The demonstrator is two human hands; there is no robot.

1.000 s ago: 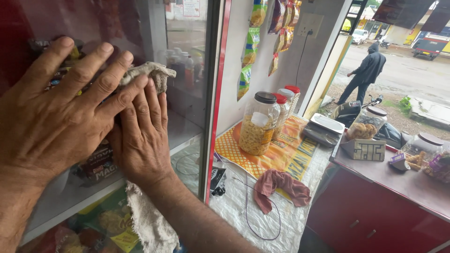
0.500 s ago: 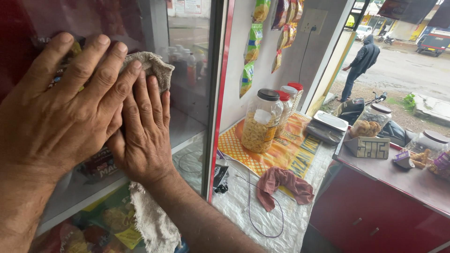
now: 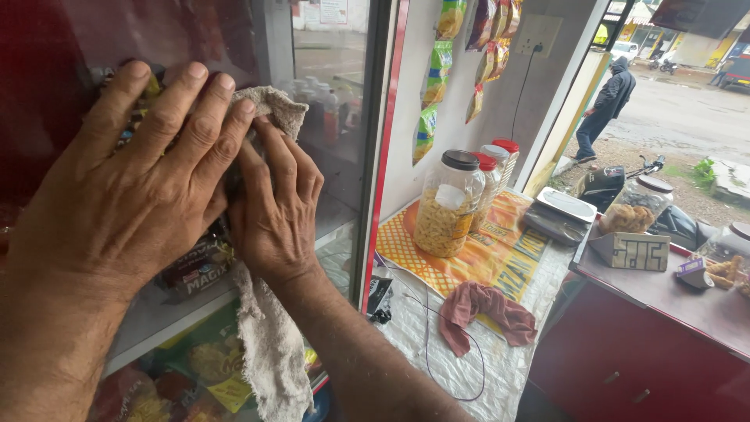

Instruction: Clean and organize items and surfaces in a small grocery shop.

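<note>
hands [image 3: 211, 195] shifted right, cloth [image 3: 269, 109] still pressed

Left hand [image 3: 133, 187] flat – right hand [image 3: 273, 207] overlapped, pressing.

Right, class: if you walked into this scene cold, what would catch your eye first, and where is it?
First, the two hands filling the left of the view: the left hand and right hand press a pale grey cloth flat against the glass door of a display cabinet. Next, on the counter to the right, a clear jar of yellow snacks stands on a bright orange mat, with a crumpled maroon rag lying in front.
</note>
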